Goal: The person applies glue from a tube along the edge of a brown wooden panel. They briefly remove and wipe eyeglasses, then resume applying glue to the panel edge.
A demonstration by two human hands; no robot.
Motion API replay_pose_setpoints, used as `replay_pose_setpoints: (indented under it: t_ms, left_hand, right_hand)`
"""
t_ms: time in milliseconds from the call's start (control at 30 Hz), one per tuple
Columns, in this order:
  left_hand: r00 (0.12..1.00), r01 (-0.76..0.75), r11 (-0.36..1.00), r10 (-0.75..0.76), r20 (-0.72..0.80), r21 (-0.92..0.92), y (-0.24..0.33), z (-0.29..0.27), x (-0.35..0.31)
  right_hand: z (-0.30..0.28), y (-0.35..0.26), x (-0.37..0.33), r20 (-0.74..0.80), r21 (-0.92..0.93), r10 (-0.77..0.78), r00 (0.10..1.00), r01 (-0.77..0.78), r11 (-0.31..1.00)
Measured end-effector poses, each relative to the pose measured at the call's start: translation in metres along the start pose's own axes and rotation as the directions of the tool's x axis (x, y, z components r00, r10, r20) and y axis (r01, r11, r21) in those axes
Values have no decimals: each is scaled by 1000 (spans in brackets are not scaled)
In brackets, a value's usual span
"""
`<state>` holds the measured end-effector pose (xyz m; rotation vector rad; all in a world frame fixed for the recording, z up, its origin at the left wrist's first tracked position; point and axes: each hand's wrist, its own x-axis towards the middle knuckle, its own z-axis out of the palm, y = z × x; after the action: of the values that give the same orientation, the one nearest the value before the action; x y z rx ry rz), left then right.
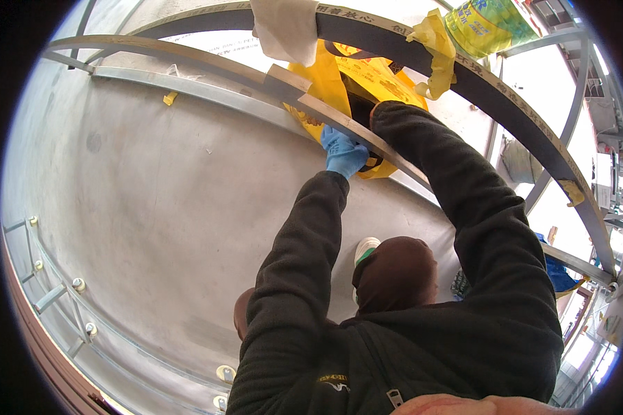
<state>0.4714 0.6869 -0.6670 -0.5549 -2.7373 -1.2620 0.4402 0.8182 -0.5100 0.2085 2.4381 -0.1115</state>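
Note:
A yellow plastic bag (320, 77) with an open, dark mouth sits behind a narrow curved board at the metal frame. My left hand (346, 152), in a blue glove, is closed on the near side of this bag, by its lower edge. Over the board reaches my right arm (457, 166), its sleeve end at the bag's mouth. My right hand is hidden in or behind the bag, so its fingers and anything in them do not show.
A wide dark curved band (512, 107) arches across the far side, with a white cloth (284, 28) and crumpled yellow paper (436, 55) hanging on it. Beyond lies a yellow-green package (488, 28). A low wheeled metal frame (52, 299) stands at the left on the grey floor (180, 200).

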Motion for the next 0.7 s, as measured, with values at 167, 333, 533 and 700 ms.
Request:
replay_pose_setpoints:
  t_ms: [167, 333, 533, 700]
  left_hand:
    - [994, -6, 1000, 9, 113, -26, 2, -7, -3]
    - [997, -81, 996, 82, -16, 45, 3, -12, 0]
    - [992, -125, 986, 126, 0, -107, 7, -13, -18]
    - [980, -199, 973, 195, -46, -119, 8, -18, -45]
  right_hand:
    - [-17, -10, -16, -1, -78, -82, 997, 82, 994]
    - [-8, -4, 9, -30, -20, -76, 997, 76, 997]
    - [17, 14, 90, -386, 682, 93, 918, 216, 699]
    - [33, -6, 160, -709, 455, -267, 653, 713, 533]
